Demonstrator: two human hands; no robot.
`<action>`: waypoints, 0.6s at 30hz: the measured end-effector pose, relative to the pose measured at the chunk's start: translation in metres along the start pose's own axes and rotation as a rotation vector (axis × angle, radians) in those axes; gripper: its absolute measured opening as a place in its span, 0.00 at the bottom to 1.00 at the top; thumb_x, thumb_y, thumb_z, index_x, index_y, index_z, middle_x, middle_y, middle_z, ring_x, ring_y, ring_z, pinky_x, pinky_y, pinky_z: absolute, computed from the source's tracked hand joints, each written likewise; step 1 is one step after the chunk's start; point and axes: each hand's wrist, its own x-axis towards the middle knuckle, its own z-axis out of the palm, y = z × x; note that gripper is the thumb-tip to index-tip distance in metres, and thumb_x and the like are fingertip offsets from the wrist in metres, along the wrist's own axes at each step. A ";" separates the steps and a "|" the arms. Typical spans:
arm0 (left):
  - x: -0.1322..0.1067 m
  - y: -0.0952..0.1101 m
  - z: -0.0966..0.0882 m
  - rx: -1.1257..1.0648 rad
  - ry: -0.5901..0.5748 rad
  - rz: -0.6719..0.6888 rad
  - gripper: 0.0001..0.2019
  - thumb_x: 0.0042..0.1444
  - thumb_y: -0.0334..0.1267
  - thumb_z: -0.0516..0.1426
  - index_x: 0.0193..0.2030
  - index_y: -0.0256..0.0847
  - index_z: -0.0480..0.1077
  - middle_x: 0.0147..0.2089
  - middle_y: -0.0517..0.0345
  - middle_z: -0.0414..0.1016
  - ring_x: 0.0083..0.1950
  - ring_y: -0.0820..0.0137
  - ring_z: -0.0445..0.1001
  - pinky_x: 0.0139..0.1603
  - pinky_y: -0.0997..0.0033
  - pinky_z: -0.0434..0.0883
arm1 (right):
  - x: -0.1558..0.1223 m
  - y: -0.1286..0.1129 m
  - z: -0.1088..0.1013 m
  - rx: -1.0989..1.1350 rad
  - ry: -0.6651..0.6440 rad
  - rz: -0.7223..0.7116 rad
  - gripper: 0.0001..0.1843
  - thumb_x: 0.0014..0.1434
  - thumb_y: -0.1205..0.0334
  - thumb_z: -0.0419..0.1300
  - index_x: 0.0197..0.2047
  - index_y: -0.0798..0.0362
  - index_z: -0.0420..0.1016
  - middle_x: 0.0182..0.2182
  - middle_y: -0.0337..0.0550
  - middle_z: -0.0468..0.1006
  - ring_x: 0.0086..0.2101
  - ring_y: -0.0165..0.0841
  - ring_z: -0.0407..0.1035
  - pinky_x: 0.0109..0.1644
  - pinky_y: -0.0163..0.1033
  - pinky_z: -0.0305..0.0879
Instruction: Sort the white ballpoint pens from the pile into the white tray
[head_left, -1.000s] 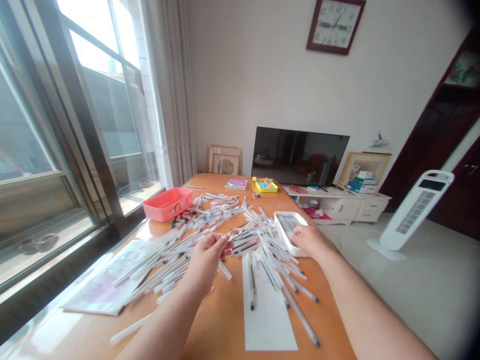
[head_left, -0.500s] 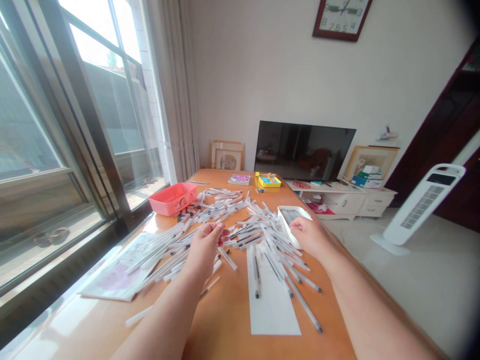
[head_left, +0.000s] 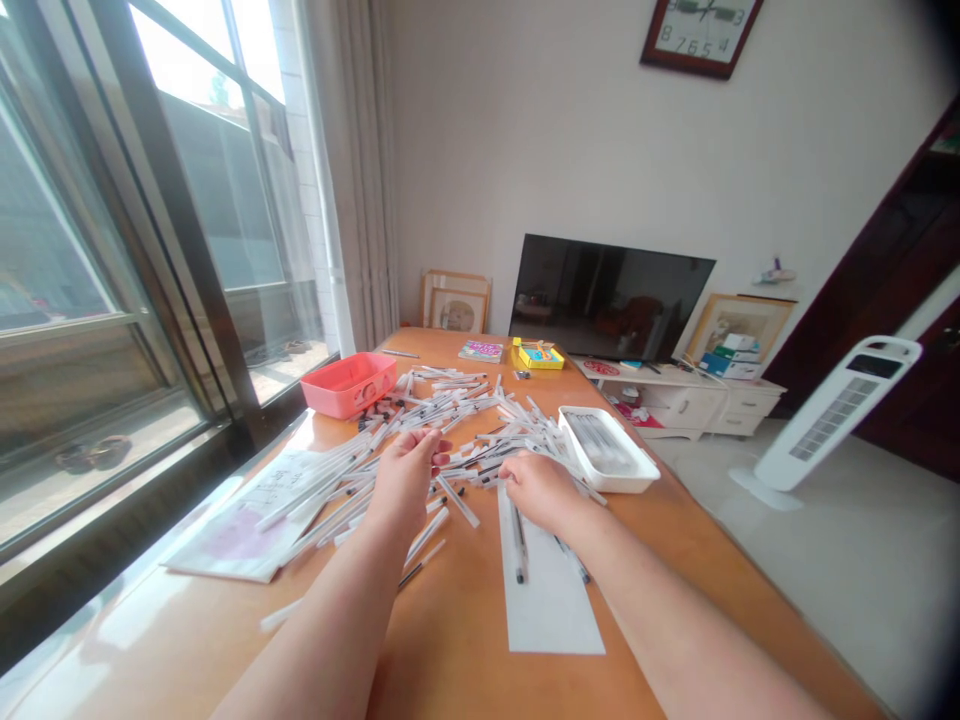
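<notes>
Head view: the pile of pens [head_left: 450, 432], white barrels with dark tips, is spread over the middle of the orange table [head_left: 450, 660]; the pens are too many to count.

1. The left hand [head_left: 405, 482] rests on the pile's 7 o'clock edge. Its fingers [head_left: 433, 450] are bunched together at the tips, touching pens. Whether a pen is pinched between them cannot be told.
2. The right hand [head_left: 537, 490] rests on the pile's 5 o'clock edge, back up, with its fingers curled down onto the pens. Its grasp is hidden beneath the hand, so the hold cannot be told.
3. One white paper strip [head_left: 555, 615] lies at 6 o'clock from the pile, under the right hand. One single pen [head_left: 517, 545] lies lengthwise on it.
4. One white tray [head_left: 639, 478], with pens inside, stands at 3 o'clock, just beside the pile.
5. One pink basket [head_left: 347, 384] stands at 10 o'clock, touching the pile's edge.
6. One printed sheet [head_left: 236, 525] lies at 8 o'clock, partly under pens.
7. One yellow box [head_left: 540, 357] sits at 12 o'clock, at the table's far end.
</notes>
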 end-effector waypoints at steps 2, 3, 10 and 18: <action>0.000 0.002 0.000 -0.007 -0.004 -0.002 0.20 0.45 0.52 0.67 0.36 0.39 0.71 0.37 0.52 0.80 0.31 0.72 0.73 0.34 0.72 0.64 | 0.006 -0.006 0.001 -0.029 -0.018 -0.014 0.15 0.61 0.66 0.55 0.46 0.45 0.79 0.46 0.43 0.78 0.44 0.37 0.73 0.42 0.37 0.59; -0.001 0.003 0.000 -0.010 -0.003 -0.003 0.20 0.45 0.52 0.68 0.36 0.39 0.71 0.37 0.52 0.80 0.30 0.73 0.73 0.34 0.72 0.64 | 0.008 -0.009 0.002 -0.046 -0.026 -0.021 0.14 0.61 0.66 0.56 0.46 0.45 0.79 0.46 0.44 0.78 0.44 0.38 0.73 0.42 0.37 0.59; -0.003 0.006 0.001 -0.031 0.018 -0.019 0.18 0.45 0.50 0.67 0.35 0.39 0.72 0.35 0.54 0.79 0.29 0.73 0.72 0.34 0.72 0.63 | 0.020 -0.020 0.006 -0.141 -0.059 -0.076 0.12 0.56 0.69 0.57 0.42 0.50 0.77 0.45 0.48 0.76 0.44 0.41 0.72 0.43 0.40 0.60; -0.003 0.005 0.001 -0.031 0.003 -0.018 0.17 0.45 0.49 0.67 0.34 0.39 0.71 0.34 0.53 0.80 0.29 0.73 0.72 0.34 0.71 0.63 | 0.023 -0.022 0.008 -0.168 -0.081 -0.156 0.09 0.58 0.67 0.58 0.41 0.49 0.77 0.44 0.48 0.77 0.46 0.42 0.71 0.46 0.41 0.60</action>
